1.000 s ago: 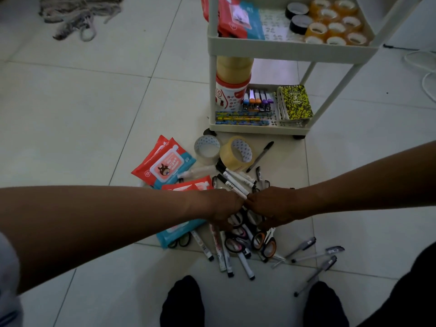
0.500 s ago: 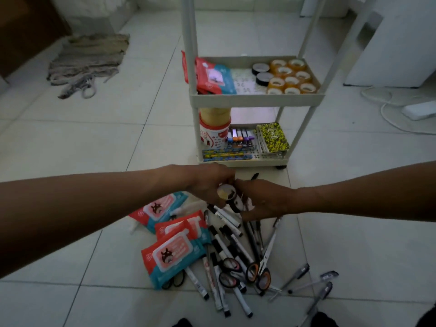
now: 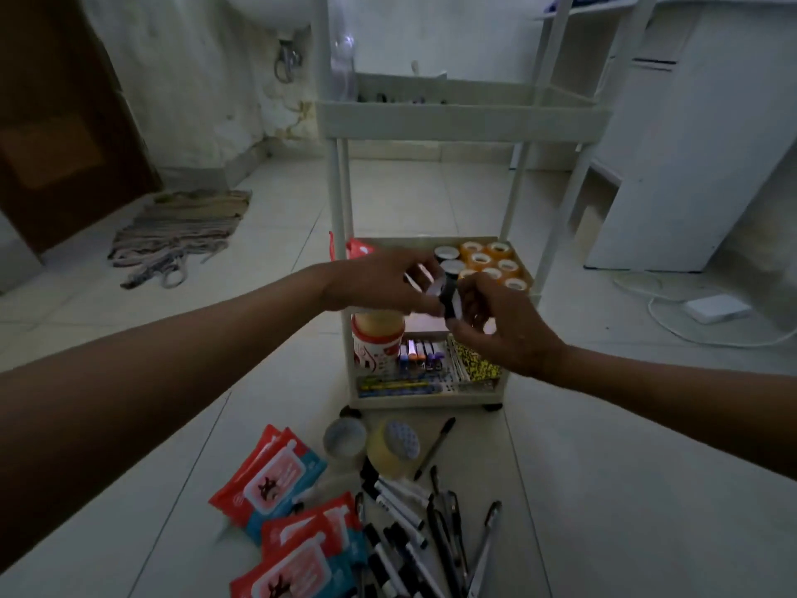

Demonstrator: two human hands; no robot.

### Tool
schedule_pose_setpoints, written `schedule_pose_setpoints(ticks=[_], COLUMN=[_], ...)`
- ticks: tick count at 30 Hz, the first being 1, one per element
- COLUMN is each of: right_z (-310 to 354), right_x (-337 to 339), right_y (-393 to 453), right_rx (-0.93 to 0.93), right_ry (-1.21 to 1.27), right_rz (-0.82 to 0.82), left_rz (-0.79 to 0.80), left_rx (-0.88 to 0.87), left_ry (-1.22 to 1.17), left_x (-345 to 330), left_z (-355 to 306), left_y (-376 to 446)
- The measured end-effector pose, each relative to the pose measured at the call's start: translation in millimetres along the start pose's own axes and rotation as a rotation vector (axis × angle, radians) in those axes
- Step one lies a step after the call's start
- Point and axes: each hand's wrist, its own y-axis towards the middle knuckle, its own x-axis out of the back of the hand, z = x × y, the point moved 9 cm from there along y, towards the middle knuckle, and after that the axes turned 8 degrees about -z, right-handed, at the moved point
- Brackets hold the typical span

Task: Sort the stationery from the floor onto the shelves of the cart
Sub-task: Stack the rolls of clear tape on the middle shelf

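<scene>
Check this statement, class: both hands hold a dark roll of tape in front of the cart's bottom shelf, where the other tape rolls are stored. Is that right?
Not quite. The head view shows the left hand and right hand holding the dark roll of tape in front of the middle shelf, not the bottom one. The other tape rolls sit on that middle shelf.

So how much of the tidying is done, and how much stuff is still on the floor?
About halfway, I'd guess. Done: tape rolls fill the cart's middle shelf, and markers lie on the bottom one. In hand: both the left hand and right hand hold a dark tape roll over the middle shelf. Left on the floor: wipe packs, two tape rolls, and a pile of pens.
</scene>
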Motion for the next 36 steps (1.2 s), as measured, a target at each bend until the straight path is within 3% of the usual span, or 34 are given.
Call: schedule_pose_setpoints(ticks=[5, 13, 20, 36], right_z=[-27, -107, -161, -155], right_x=[32, 28, 5, -20], right_y=[51, 102, 114, 131], right_rx=[-0.128, -0.449, -0.665, -0.611], right_ry=[-0.145, -0.343, -0.343, -0.550], right_rz=[-0.198, -0.145, -0.066, 0.054], left_rz=[-0.383, -0.541, -0.573, -0.641], left_rx=[0.070, 0.265, 0.326, 0.313], left_ry=[0.007, 0.110, 0.074, 0.025], left_x=[37, 29, 13, 14], left_z=[11, 47, 70, 87], left_y=[27, 59, 77, 103])
